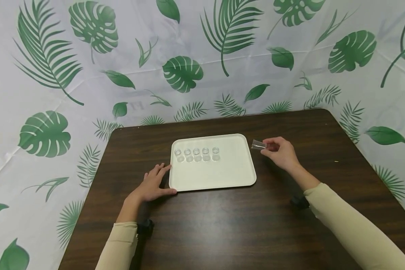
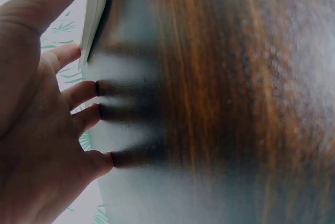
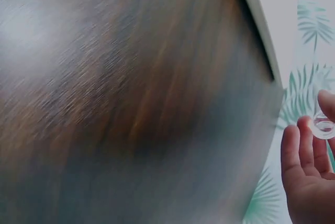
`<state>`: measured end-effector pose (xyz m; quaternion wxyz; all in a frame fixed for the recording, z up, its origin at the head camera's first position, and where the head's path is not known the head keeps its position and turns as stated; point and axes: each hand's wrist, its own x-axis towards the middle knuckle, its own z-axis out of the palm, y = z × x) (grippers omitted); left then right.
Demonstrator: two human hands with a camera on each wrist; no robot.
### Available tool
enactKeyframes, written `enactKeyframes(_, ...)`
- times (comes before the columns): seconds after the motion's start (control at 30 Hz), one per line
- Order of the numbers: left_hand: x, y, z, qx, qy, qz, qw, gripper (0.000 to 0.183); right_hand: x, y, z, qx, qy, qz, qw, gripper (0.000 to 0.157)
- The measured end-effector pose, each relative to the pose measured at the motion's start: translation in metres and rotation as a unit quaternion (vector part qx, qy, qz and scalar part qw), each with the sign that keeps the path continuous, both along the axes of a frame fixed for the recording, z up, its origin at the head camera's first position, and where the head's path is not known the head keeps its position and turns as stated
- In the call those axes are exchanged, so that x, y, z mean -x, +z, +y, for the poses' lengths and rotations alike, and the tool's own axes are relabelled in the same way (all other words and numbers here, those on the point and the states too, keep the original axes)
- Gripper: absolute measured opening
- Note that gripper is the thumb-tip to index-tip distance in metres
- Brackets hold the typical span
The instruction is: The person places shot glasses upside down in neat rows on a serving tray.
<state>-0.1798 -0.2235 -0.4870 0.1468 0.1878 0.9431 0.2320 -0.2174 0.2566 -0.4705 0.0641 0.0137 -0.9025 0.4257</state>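
Note:
My right hand [image 1: 282,153] pinches a small clear cup [image 1: 258,144] just off the tray's right edge. The cup is tipped on its side, its wide end toward the tray; the right wrist view shows its round end [image 3: 323,127] between thumb and fingers. My left hand [image 1: 153,183] lies spread at the tray's left side, thumb and index finger right at the rim. In the left wrist view its other fingertips [image 2: 107,159] rest on the table. Several matching clear cups [image 1: 196,151] stand in a row across the left and middle of the white tray [image 1: 212,182].
The dark wooden table [image 1: 216,228] carries the tray near its middle. Behind it hangs a white cloth [image 1: 138,90] printed with green leaves. Black wrist straps [image 1: 145,227] sit under both forearms.

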Motion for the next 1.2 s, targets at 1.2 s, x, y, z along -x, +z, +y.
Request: enactKeyframes(1.2, 0.001, -0.001, 0.0, 0.003, -0.003, -0.003, 1.0, 0.101, 0.02, -0.008, -0.095, -0.044, 0.096, 0.049, 0.993, 0.036)
